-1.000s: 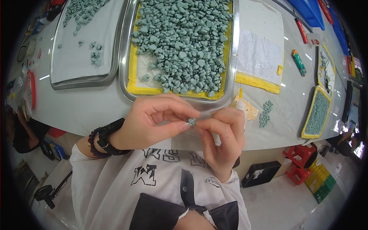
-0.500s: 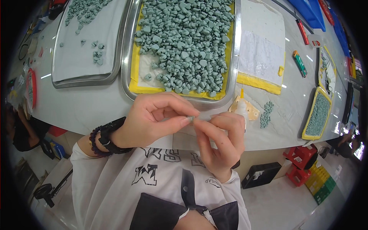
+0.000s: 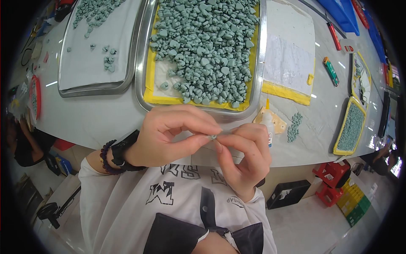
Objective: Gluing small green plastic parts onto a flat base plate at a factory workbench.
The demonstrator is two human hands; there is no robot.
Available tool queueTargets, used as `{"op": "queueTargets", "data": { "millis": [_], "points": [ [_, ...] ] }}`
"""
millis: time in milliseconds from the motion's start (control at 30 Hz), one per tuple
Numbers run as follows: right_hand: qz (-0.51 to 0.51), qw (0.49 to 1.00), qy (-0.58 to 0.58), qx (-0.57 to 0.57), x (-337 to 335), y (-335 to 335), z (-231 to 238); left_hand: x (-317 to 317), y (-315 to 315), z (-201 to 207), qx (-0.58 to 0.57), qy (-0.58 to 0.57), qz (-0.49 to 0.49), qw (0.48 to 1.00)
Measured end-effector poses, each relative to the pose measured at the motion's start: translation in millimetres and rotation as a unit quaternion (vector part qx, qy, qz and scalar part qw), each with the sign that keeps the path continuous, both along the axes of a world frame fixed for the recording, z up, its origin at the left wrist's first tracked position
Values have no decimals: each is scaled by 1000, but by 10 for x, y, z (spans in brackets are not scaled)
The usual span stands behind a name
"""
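Between the fingertips of my left hand (image 3: 175, 133) is a tiny grey-green piece (image 3: 213, 137), pinched by thumb and index finger. My right hand (image 3: 247, 152) meets it from the other side, its thumb and index fingertip closed at the piece. Just beyond both hands stands a metal tray (image 3: 139, 84), lined in yellow and heaped with grey-green, pebble-like pieces (image 3: 207, 51). Close to my right knuckles is a white bottle (image 3: 268, 122) with a yellow needle tip, beside a tan holed pad (image 3: 278, 123). To its right lies a small cluster of tiny green pieces (image 3: 294, 127).
A second metal tray (image 3: 91, 91) at the left carries scattered green pieces on white paper. A white board with yellow edging (image 3: 292, 55) lies right of the middle tray. Farther right are a yellow-rimmed tray (image 3: 335, 150), a green box (image 3: 330, 71) and a red cutter (image 3: 333, 36).
Both hands have sunk slightly toward me, still together at the tiny piece. My right fingers have shifted around it, and more of the white bottle shows.
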State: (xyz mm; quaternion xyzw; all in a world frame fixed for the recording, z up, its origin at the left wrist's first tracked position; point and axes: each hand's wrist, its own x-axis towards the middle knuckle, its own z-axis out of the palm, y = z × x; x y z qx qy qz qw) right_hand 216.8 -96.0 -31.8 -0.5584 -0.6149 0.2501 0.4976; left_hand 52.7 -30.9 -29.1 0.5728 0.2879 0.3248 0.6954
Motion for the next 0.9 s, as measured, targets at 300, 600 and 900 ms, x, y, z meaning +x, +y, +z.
{"op": "queueTargets", "data": {
  "millis": [300, 600, 900],
  "points": [
    [-10, 1000, -11, 22, -29, 9, 33, 8, -19, 16, 27, 23, 13, 999],
    [-17, 1000, -19, 2, -71, 15, 25, -9, -10, 12, 115, 54, 23, 992],
    [-27, 999, -25, 13, -117, 37, 11, -34, -13, 3, 95, 45, 28, 994]
  ]
}}
